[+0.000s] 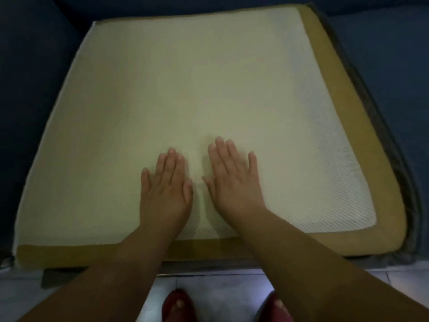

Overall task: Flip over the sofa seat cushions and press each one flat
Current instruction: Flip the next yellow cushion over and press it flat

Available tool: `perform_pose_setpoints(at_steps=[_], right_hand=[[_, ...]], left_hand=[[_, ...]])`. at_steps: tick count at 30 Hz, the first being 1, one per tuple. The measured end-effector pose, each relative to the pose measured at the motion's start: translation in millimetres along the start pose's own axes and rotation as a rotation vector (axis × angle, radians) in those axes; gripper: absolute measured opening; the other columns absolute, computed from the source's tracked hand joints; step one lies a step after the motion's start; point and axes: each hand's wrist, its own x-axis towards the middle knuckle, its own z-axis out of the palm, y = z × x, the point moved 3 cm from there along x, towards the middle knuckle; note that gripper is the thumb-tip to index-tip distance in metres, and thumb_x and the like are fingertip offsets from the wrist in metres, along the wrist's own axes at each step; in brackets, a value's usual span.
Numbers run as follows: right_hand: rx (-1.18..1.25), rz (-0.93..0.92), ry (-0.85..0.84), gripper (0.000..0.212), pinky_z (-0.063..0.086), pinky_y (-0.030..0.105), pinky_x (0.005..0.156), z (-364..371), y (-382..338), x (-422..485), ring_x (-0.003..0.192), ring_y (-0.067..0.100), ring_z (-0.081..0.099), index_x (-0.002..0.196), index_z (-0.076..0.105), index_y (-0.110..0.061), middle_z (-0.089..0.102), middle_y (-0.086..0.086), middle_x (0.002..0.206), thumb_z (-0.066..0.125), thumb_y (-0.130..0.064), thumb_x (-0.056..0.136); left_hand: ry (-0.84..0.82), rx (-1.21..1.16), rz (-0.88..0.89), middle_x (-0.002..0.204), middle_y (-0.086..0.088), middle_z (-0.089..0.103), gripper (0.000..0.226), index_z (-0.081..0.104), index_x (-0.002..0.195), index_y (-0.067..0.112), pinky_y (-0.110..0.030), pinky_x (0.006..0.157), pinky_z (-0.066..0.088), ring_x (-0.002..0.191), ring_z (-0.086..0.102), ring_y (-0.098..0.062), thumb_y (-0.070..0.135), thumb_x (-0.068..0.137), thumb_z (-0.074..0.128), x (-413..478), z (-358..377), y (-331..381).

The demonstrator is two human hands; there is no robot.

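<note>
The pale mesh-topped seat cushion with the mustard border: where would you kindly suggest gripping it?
Probably the mustard front edge of the pale mesh seat cushion, approached from the front, fingers underneath: it faces the person exposed, whereas the back and sides adjoin the dark blue sofa.

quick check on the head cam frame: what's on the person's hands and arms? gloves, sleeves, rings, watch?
Left hand and right hand: no gloves, no ring or watch that I can see, nails short. Left forearm and right forearm are uncovered to the frame edge, no sleeve in view. The frame is dim and soft, so a thin ring could be missed.
</note>
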Motion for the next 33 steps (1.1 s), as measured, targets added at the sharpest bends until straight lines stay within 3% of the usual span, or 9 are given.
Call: perform_pose_setpoints(at_steps=[3, 7, 10, 13, 18, 25, 33], right_hand=[[0.003, 0.107, 0.099, 0.062, -0.008, 0.048, 0.117, -19, 36, -10, 0.149, 0.018, -0.006, 0.155, 0.006, -0.018, -0.01, -0.002, 0.159, 0.012, -0.044, 0.099], [-0.064, 0.108, -0.174, 0.063, -0.013, 0.047, 0.117, -10, 77, -32, 0.145, 0.013, -0.024, 0.153, -0.012, -0.021, -0.023, -0.002, 0.159, -0.004, -0.049, 0.098], [0.006, 0.149, 0.001, 0.066, -0.016, 0.048, 0.116, -31, 89, -34, 0.144, 0.015, -0.026, 0.153, -0.012, -0.02, -0.025, -0.003, 0.158, -0.006, -0.047, 0.093], [0.009, 0.221, 0.236, 0.062, -0.012, 0.049, 0.116, -53, 118, -41, 0.148, 0.017, -0.014, 0.155, 0.0, -0.018, -0.016, -0.002, 0.159, 0.009, -0.043, 0.099], [-0.039, 0.284, -0.087, 0.062, -0.015, 0.051, 0.116, -23, 166, -56, 0.145, 0.015, -0.025, 0.153, -0.013, -0.021, -0.022, -0.001, 0.16, 0.003, -0.05, 0.1], [0.034, 0.285, 0.013, 0.063, -0.015, 0.05, 0.115, -12, 170, -57, 0.147, 0.016, -0.018, 0.153, -0.004, -0.019, -0.012, -0.001, 0.161, 0.004, -0.049, 0.098], [0.06, 0.285, -0.029, 0.061, -0.021, 0.053, 0.112, -29, 166, -53, 0.147, 0.015, -0.02, 0.154, -0.005, -0.019, -0.013, -0.001, 0.162, 0.008, -0.046, 0.101]], left_hand=[[0.059, -0.036, 0.067, 0.157, 0.005, -0.019, 0.063, -0.007, 0.152, 0.021, -0.041, 0.118, -0.009, 0.145, -0.02, -0.011, 0.043, 0.094, 0.001, 9, -11, 41], [-0.059, -0.06, 0.098, 0.16, 0.002, -0.01, 0.072, 0.003, 0.154, 0.02, -0.044, 0.119, -0.003, 0.144, -0.017, -0.01, 0.048, 0.089, -0.005, 11, 18, 92], [-0.004, -0.096, 0.106, 0.16, 0.003, -0.009, 0.067, 0.006, 0.154, 0.018, -0.043, 0.119, -0.005, 0.146, -0.015, -0.011, 0.047, 0.093, 0.001, 17, 14, 114], [0.066, -0.131, 0.188, 0.159, 0.006, -0.016, 0.061, -0.001, 0.153, 0.022, -0.04, 0.118, -0.01, 0.145, -0.02, -0.008, 0.045, 0.096, 0.004, 30, -3, 149], [-0.028, -0.046, 0.266, 0.16, 0.005, -0.012, 0.065, -0.001, 0.154, 0.023, -0.038, 0.119, -0.008, 0.146, -0.018, -0.01, 0.047, 0.094, -0.003, 39, 33, 190], [-0.006, 0.012, 0.273, 0.161, -0.002, 0.009, 0.063, 0.016, 0.153, 0.015, -0.045, 0.119, 0.007, 0.148, 0.002, -0.015, 0.042, 0.097, 0.011, 41, 49, 188], [-0.023, -0.057, 0.315, 0.161, -0.004, 0.013, 0.066, 0.022, 0.152, 0.012, -0.046, 0.118, 0.008, 0.148, 0.005, -0.016, 0.045, 0.097, 0.009, 46, 38, 186]])
